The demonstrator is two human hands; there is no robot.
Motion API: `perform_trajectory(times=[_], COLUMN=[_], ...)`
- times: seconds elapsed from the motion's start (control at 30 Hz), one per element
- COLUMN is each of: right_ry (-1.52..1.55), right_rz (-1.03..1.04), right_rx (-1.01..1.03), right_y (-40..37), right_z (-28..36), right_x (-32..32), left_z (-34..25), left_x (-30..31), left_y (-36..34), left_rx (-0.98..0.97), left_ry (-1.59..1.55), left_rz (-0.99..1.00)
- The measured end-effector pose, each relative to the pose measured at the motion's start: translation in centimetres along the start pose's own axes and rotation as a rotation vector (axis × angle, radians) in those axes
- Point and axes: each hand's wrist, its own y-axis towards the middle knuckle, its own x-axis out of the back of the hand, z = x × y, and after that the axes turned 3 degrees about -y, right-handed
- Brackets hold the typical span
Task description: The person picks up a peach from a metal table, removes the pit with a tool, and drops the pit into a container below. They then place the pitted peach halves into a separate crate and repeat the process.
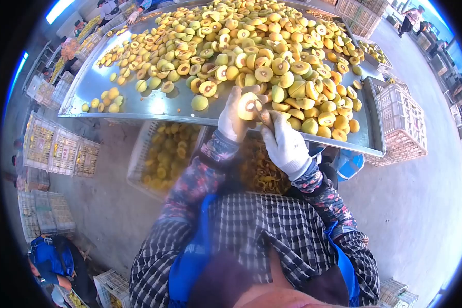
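Through the head camera I see both gloved hands raised together at the near edge of the metal table (138,105), almost touching. The left hand (234,119) is closed around a fruit half (249,106), cut face up with its dark stone showing. The right hand (286,146) grips a small tool (265,117) whose tip sits against that fruit; the tool is too blurred for me to tell its kind. The fruit is held just over the table's rim rather than over its middle, so I judge that a loose grip could drop it off the edge towards the floor. With the tool's tip this close to the left glove, a slip on the wet flesh could also drive it into the fingers. The table carries a wide heap of yellow halves, many with stones in, thinning to scattered pieces at its left end. Below the rim, a white crate (161,151) holds yellow fruit, and a container of brownish scraps (259,167) sits between the forearms. A latticed crate (400,123) stands upended at the right, contents hidden, and stacked crates (61,151) at the left hold more yellow fruit.
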Motion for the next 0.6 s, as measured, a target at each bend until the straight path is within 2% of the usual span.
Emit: perform_trajectory(times=[0.17, 0.2, 0.27, 0.4, 0.5, 0.57, 0.6], right_ry=[0.036, 0.028, 0.008, -0.122, -0.179, -0.182, -0.182], right_rz=[-0.008, -0.147, -0.150, -0.228, -0.036, -0.005, 0.011], right_rx=[-0.066, 0.091, 0.092, 0.194, 0.093, 0.099, 0.101], right_y=[-0.5, -0.4, -0.8, -1.5, -1.8, -2.0, -2.1], right_z=[0.6, 0.2, 0.1, -0.7, -0.6, -0.6, -0.6], right_x=[-0.7, -1.4, -1.6, -2.5, -1.8, -1.3, -1.2], left_z=[2.0, 2.3, 2.7, 2.6, 2.1, 1.8, 1.9], left_x=[0.0, -0.2, -0.6, -1.3, -1.3, -0.1, 0.0], left_y=[-0.3, -0.5, -0.7, -1.3, -1.6, -1.2, -1.2], left_rx=[-0.195, -0.227, -0.294, -0.287, -0.215, -0.083, -0.106], left_ry=[0.098, 0.117, 0.154, 0.133, 0.140, 0.115, 0.161], left_rz=[0.035, 0.014, -0.030, -0.071, -0.026, 0.050, 0.060])
